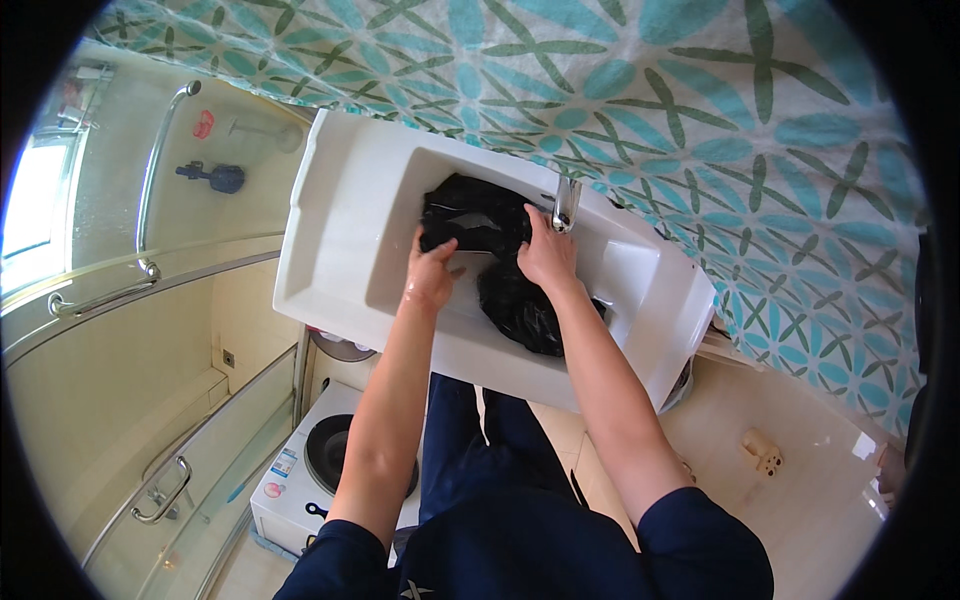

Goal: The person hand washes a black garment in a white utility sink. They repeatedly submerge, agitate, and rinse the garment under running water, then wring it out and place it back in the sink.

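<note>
A wet-looking black cloth or garment (480,199) is spread between my two hands inside a white sink basin (337,202). My left hand (431,274) is at its left edge, the thumb over the cloth and the other fingers partly hidden. At its right edge, my right hand (549,251) grips the cloth beside the chrome faucet (566,204). More black cloth (521,307) lies bunched lower in the basin, partly behind my right forearm. Whether the two dark parts are one piece, I cannot tell.
A patterned curtain (660,90) hangs along the sink's far side. Glass shower panels with a metal handle (161,491) stand at the left. Below the sink's left part is a white appliance (289,480) with a round black lid or pan. A small beige object (763,452) is at the right.
</note>
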`<state>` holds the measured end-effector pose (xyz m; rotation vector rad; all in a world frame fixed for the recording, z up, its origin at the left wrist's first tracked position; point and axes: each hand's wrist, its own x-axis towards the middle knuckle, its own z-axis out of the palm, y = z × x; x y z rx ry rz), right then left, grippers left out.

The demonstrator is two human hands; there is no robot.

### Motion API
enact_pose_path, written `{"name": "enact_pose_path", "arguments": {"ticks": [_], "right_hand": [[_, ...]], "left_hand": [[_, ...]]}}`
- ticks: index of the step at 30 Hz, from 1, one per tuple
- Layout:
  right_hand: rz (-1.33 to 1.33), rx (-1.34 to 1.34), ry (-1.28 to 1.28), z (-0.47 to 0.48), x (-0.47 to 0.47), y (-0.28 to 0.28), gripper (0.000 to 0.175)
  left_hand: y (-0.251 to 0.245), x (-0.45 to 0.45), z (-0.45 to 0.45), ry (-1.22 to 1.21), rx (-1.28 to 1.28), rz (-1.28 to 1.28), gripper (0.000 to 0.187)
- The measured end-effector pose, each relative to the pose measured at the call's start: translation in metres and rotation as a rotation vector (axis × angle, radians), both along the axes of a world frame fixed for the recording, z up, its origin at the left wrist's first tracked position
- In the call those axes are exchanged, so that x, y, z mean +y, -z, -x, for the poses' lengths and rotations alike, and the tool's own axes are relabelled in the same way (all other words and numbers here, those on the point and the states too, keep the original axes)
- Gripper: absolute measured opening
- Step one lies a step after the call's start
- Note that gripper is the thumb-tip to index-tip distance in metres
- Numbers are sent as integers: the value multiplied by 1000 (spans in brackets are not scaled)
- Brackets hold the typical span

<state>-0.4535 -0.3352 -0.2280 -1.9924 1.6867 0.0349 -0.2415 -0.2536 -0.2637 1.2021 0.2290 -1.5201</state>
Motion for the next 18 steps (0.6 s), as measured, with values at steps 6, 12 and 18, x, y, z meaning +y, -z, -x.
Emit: {"name": "enact_pose_path", "arguments": {"ticks": [6,12,18], "right_hand": [[-59,83,-238,-29,-6,26,51],[-56,-14,-491,-23,8,21,40],[-152,-242,386,-37,-1,16,50]], "left_hand": [[10,15,25,-57,-172,-220,60],[16,18,44,-182,-15,-77,60],[-1,6,69,-146,-96,-85,94]]}}
